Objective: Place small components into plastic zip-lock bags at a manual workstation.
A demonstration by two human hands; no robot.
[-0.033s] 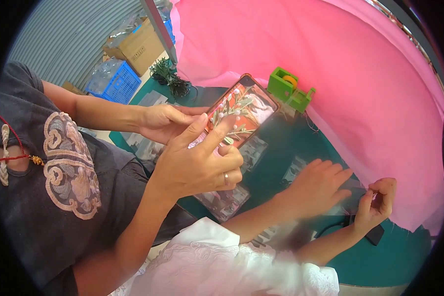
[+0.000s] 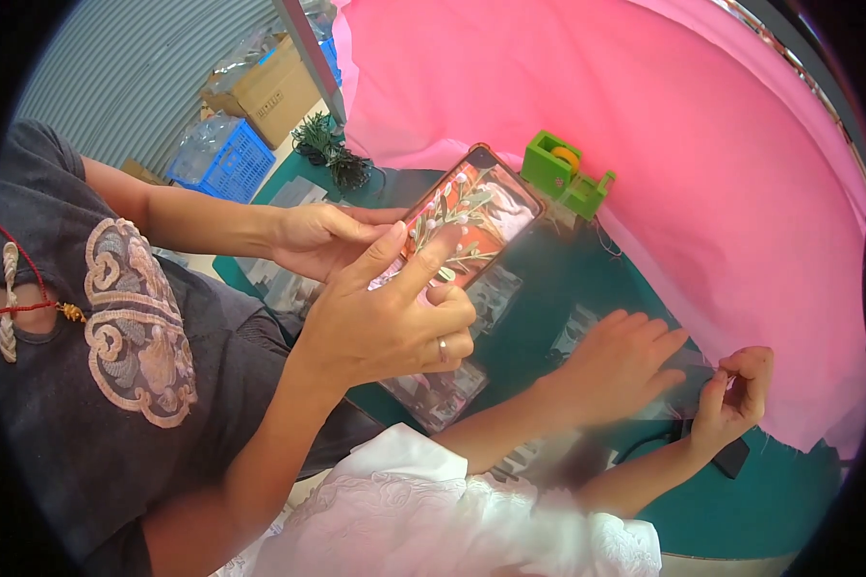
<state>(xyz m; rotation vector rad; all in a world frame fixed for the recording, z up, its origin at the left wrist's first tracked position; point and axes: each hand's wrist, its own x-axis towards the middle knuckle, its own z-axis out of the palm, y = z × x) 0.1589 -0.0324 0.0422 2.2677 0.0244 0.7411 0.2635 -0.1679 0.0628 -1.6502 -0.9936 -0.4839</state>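
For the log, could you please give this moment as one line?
left hand flat on green table; right hand pinched shut; co-worker holds phone

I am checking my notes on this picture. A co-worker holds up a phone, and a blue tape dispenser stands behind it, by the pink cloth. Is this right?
Not quite. The tape dispenser is green, not blue, as the head view shows. The rest is right: the co-worker holds up the phone, and the dispenser stands behind it, by the pink cloth.
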